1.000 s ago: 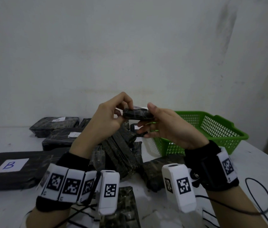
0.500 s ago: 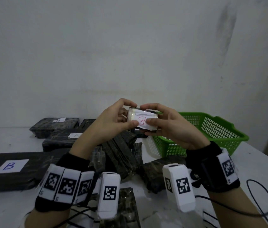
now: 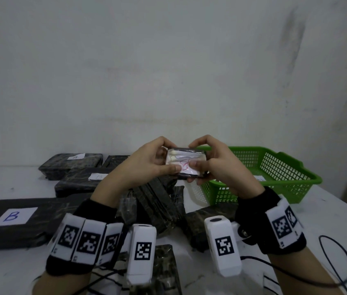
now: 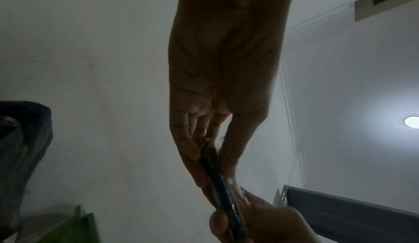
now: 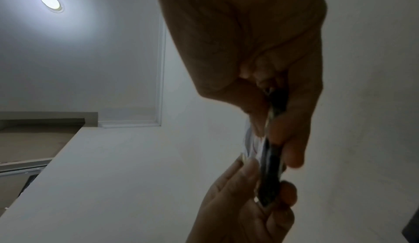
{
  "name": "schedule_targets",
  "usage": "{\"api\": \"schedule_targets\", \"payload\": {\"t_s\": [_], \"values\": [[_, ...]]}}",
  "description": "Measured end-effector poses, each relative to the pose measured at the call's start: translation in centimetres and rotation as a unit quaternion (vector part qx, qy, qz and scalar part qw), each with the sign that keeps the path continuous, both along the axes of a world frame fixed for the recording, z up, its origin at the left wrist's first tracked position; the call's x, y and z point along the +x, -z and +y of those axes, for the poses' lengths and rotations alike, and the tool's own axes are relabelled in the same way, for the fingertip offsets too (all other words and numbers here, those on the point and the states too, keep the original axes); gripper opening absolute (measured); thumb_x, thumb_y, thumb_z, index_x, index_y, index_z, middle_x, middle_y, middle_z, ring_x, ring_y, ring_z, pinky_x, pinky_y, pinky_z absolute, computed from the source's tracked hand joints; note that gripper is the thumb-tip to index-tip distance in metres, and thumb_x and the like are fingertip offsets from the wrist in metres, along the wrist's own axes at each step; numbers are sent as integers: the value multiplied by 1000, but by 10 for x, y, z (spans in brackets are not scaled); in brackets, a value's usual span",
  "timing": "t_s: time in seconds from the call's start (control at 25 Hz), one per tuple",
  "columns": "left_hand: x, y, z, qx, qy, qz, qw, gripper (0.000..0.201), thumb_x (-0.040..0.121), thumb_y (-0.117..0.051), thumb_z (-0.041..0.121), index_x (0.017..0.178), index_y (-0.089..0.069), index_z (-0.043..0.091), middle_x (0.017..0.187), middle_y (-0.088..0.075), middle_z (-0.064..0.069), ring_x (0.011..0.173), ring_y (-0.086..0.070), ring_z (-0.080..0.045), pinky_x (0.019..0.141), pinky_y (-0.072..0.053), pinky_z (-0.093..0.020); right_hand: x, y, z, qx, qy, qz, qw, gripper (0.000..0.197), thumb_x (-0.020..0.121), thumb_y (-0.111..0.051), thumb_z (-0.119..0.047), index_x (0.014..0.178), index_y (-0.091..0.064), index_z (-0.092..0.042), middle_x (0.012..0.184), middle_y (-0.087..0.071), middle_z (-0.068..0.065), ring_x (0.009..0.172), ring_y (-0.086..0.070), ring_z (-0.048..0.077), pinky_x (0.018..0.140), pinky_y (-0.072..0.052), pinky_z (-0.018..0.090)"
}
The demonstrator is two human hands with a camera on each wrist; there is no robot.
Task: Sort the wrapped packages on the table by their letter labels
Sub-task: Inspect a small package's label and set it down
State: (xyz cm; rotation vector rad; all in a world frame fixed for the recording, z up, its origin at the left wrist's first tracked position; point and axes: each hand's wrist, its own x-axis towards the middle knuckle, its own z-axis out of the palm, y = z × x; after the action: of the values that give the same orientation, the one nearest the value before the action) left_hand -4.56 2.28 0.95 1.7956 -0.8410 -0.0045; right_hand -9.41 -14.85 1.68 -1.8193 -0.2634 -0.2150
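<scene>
A small black wrapped package (image 3: pixel 186 163) is held up above the table, its white label with a red letter facing me. My left hand (image 3: pixel 147 165) pinches its left end between thumb and fingers. My right hand (image 3: pixel 215 167) pinches its right end, thumb on the label. In the left wrist view the package (image 4: pixel 218 180) shows edge-on between the fingers; the right wrist view shows the package (image 5: pixel 271 159) edge-on too. Below lies a loose heap of black packages (image 3: pixel 157 205). A large package labelled B (image 3: pixel 15 217) lies at the left, with two labelled packages (image 3: pixel 76 182) behind it.
A green plastic basket (image 3: pixel 279 173) stands on the white table (image 3: pixel 328 213) to the right of my hands, holding something white-labelled. Black cables (image 3: pixel 336 258) loop near the front right edge. Another dark package (image 3: pixel 166 271) lies at the front between my wrists. A bare wall rises behind.
Both hands turned the small package from edge-on to label side facing me, then raised it slightly and shifted it to the right.
</scene>
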Motion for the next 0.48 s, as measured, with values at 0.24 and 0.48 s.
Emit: {"api": "schedule_targets", "payload": {"t_s": [0.24, 0.48], "values": [[2, 0, 3, -5, 0, -33, 999, 55, 72, -75, 4, 112, -52, 33, 106, -64, -1, 89, -69, -9, 79, -56, -24, -2, -4, -7, -9, -5, -41, 999, 27, 82, -64, -1, 102, -58, -18, 107, -65, 14, 86, -69, 21, 70, -60, 38], [3, -1, 5, -25, -31, -75, 996, 44, 63, -83, 17, 97, -62, 35, 95, -72, -4, 87, -69, -15, 78, -56, -26, 1, -3, -10, -39, -21, -94, 995, 47, 69, -72, 9, 104, -60, -20, 103, -69, 6, 85, -70, 11, 74, -57, 23]]}}
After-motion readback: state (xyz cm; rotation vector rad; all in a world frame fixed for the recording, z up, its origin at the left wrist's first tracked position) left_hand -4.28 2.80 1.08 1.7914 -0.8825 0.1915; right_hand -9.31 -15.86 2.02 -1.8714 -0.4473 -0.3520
